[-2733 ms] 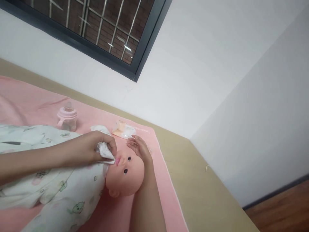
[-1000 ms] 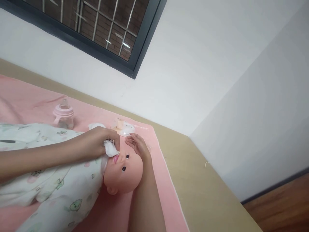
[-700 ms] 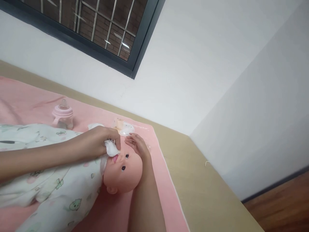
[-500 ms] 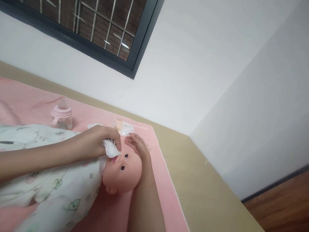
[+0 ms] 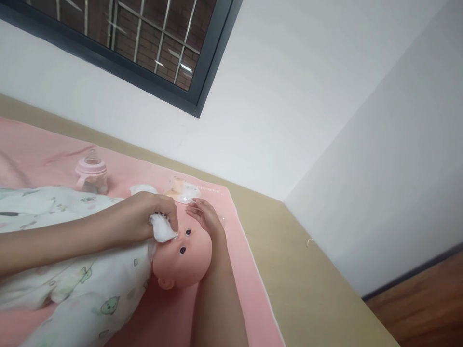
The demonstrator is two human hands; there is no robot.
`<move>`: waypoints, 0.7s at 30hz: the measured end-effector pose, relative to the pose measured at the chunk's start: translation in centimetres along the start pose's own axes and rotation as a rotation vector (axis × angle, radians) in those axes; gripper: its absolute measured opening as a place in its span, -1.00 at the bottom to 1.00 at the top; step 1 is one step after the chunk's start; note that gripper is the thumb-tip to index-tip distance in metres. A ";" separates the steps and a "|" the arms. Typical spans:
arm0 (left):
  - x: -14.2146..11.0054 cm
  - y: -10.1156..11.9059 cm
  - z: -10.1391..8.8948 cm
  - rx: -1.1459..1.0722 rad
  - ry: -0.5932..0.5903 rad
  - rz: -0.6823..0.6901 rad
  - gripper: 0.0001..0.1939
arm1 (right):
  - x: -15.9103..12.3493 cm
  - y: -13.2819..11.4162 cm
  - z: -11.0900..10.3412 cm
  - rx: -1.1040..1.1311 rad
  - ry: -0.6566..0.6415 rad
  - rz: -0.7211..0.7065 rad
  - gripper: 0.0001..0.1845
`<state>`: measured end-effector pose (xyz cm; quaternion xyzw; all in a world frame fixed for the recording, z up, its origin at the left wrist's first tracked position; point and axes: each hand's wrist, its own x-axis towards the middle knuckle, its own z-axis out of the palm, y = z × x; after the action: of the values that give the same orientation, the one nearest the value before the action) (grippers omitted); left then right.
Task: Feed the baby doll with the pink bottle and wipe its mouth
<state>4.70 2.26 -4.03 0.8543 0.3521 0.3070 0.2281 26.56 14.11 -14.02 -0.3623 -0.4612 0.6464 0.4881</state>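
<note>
A baby doll [image 5: 197, 262] lies face up with its bald head to the right, its body in a white printed outfit [image 5: 87, 294]. My left hand [image 5: 154, 209] reaches in from the left, fingers pinched on a bunched piece of white gauze [image 5: 162, 229]. The gauze is at the doll's mouth and hides it; both eyes show. Beside the far side of the head rests my right hand [image 5: 206, 215], its fingers stretched out and slightly apart. That forearm runs along the crown of the head.
A pink baby bottle [image 5: 91, 173] stands upright behind the doll. More white cloth [image 5: 142, 189] and a clear packet with an orange-beige part [image 5: 183, 189] lie past my hands. The pink mat [image 5: 249, 289] covers part of a tan surface [image 5: 289, 270] against the wall.
My left hand and the gauze have shifted slightly left and down over the doll's mouth, whose red lips showed before. My right hand stays in about the same place.
</note>
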 end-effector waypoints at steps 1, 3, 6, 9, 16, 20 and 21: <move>0.1 0.2 -0.1 0.014 0.006 -0.002 -0.78 | 0.0 0.0 0.0 -0.002 -0.001 0.003 -0.64; 0.2 0.7 -0.3 0.040 -0.004 -0.006 -0.79 | 0.0 0.0 0.0 -0.002 -0.002 0.007 -0.64; 0.4 1.2 -0.5 0.069 -0.026 -0.002 -0.76 | 0.0 -0.1 0.0 -0.002 -0.001 0.009 -0.65; 0.7 1.3 -0.6 0.096 -0.031 0.002 -0.77 | 0.0 -0.1 0.0 -0.003 0.001 0.010 -0.66; 0.9 1.3 -1.2 0.098 -0.034 -0.042 -0.81 | 0.0 0.0 0.0 -0.005 0.006 0.002 -0.66; 0.0 1.8 -1.5 0.040 -0.088 -0.105 -0.85 | 0.0 0.0 0.0 -0.004 0.005 0.006 -0.66; -0.3 2.0 -1.5 0.040 -0.075 -0.119 -0.83 | 0.0 0.0 0.1 -0.004 0.005 0.008 -0.66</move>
<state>4.44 0.99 -1.89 0.8472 0.3995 0.2534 0.2418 26.52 14.06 -13.96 -0.3666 -0.4599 0.6464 0.4860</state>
